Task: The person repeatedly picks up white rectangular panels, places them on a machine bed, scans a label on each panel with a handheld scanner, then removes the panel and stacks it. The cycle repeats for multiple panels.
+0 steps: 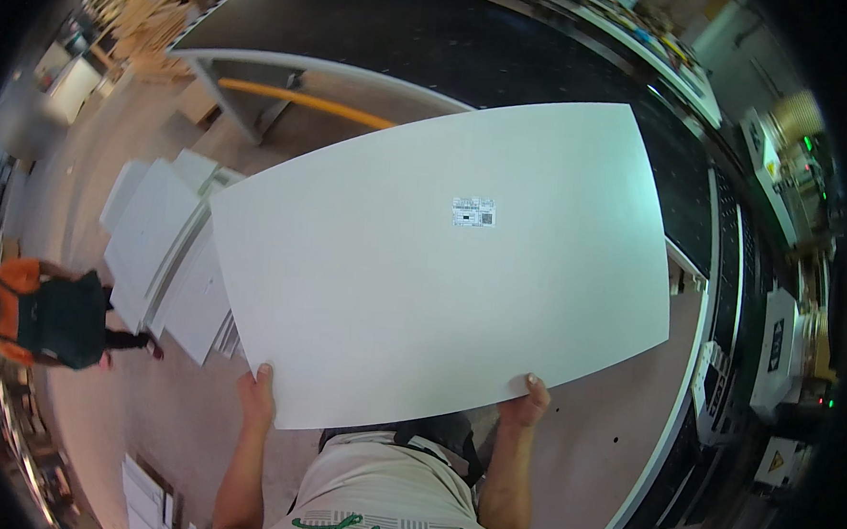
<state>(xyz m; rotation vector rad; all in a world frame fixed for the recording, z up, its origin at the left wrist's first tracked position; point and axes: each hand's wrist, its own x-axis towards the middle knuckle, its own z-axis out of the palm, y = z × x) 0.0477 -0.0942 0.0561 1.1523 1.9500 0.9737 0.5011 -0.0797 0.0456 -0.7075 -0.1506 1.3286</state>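
A large white rectangular panel (pixel 412 293) spans the space in front of my body, with a small printed label (pixel 473 213) stuck on its upper face. At its near left corner my left hand (pixel 258 397) grips the edge, thumb on top and the fingers hidden beneath. My right hand (pixel 528 402) holds the near edge farther right, its thumb also over the top face. The panel's far part overlaps a long black-topped table (pixel 378 32) in the view; whether it touches that table I cannot tell.
Stacked white panels (pixel 161 251) lie to the left, and more boards (pixel 146 497) sit at the lower left. A person in orange and dark clothing (pixel 57 314) stands at far left. Machinery with a control panel (pixel 711 390) lines the right side. A yellow bar (pixel 307 101) runs under the table.
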